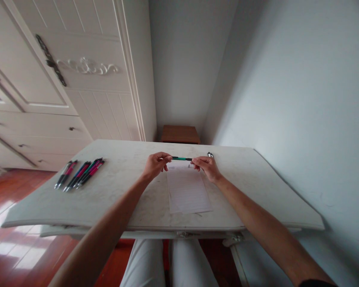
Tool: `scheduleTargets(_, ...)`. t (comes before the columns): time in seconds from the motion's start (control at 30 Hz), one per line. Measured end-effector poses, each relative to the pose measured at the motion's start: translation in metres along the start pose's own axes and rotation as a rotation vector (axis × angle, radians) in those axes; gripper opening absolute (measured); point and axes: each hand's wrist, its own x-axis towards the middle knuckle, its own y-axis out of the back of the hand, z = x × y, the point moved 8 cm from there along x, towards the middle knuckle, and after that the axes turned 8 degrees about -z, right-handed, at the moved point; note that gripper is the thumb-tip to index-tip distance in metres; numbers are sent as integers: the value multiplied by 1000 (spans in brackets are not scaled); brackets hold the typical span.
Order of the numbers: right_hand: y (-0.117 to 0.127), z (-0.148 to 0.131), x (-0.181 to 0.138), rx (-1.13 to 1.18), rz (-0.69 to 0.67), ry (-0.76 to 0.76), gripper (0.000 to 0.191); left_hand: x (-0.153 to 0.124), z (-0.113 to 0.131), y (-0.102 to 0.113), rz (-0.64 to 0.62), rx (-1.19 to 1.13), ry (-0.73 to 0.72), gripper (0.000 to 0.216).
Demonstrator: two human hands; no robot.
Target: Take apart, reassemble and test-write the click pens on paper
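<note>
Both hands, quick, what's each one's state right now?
Left hand: closed, its grip on one end of the green pen.
Right hand: closed, its grip at the other end of the same green pen.

A hand could pass over the stretch of white table (122, 171) between the pens (85, 174) at the left and the left hand (157, 163). The green pen (182, 158) bars the gap between that hand and the right hand (208, 166); nearer, the forearms leave an opening above the flat paper (190, 193). A small black-and-white object (210, 154) sits just beyond the right hand. Farther right, tabletop gives room until the wall (302, 99) limits reach.
</note>
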Motion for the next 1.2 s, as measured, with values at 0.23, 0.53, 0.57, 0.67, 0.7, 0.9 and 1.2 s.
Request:
scheduleTargets(0.23,-2,-4,-1,18,5,12,35,1,-13,11,93,63,24,64)
scheduleTargets(0.53,8,-3,2,-10,39,12,37,2,-10,15,115,39,21,63)
scheduleTargets(0.57,9,-3,2,-12,43,15,37,2,-9,16,122,36,18,62)
scheduleTargets(0.67,13,-7,3,-13,46,22,36,2,-7,19,135,13,13,60)
scheduleTargets(0.7,14,-8,3,-11,49,21,35,2,-7,19,137,6,11,59)
scheduleTargets(0.9,24,-5,5,-3,88,-18,36,3,-8,26,173,-3,-51,52)
scheduleTargets(1.2,45,4,7,-33,164,-39,37,8,-13,37,242,6,-97,46)
